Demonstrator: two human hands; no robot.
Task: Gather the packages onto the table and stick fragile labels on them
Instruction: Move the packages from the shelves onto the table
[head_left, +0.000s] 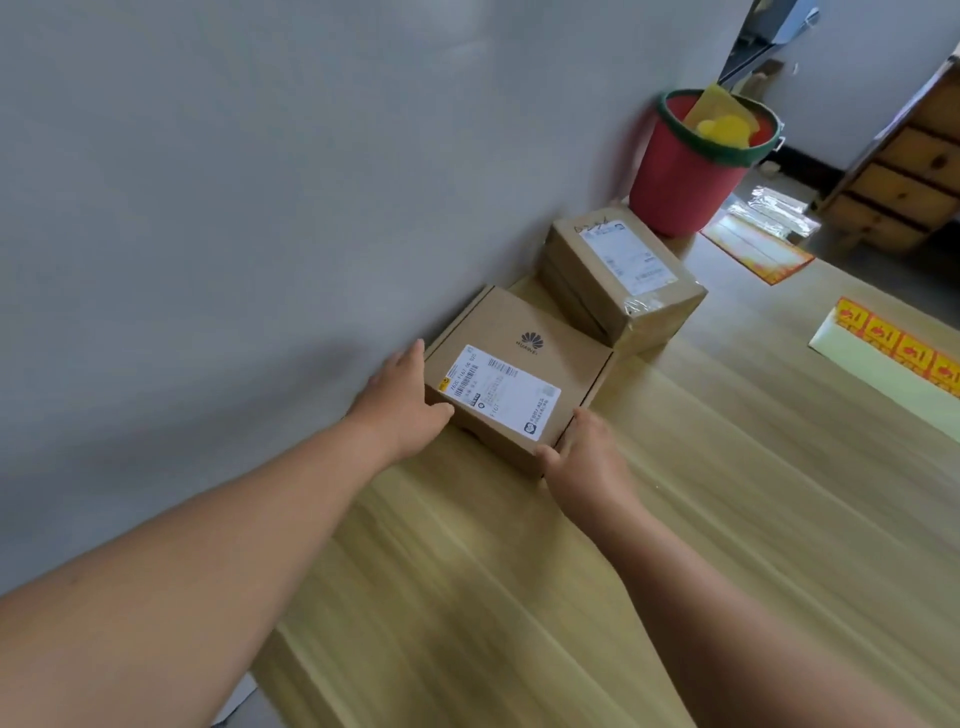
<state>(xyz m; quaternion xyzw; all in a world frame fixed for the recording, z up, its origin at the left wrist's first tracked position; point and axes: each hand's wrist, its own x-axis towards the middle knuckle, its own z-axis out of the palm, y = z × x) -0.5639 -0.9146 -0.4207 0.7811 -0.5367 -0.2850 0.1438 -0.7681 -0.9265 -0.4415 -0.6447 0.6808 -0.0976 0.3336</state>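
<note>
label sheet (904, 358) cut off right, box label print (501, 391) illegible

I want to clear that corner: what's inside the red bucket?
Above the rim of the red bucket a yellow sheet and rounded yellow pieces stick up. Anything lower is hidden by the bucket's wall.

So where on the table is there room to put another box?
The wooden table is bare in front, between the near box and the label sheet. It is crowded by the wall: that box, held by left hand and right hand, the taped box, the red bucket.
</note>
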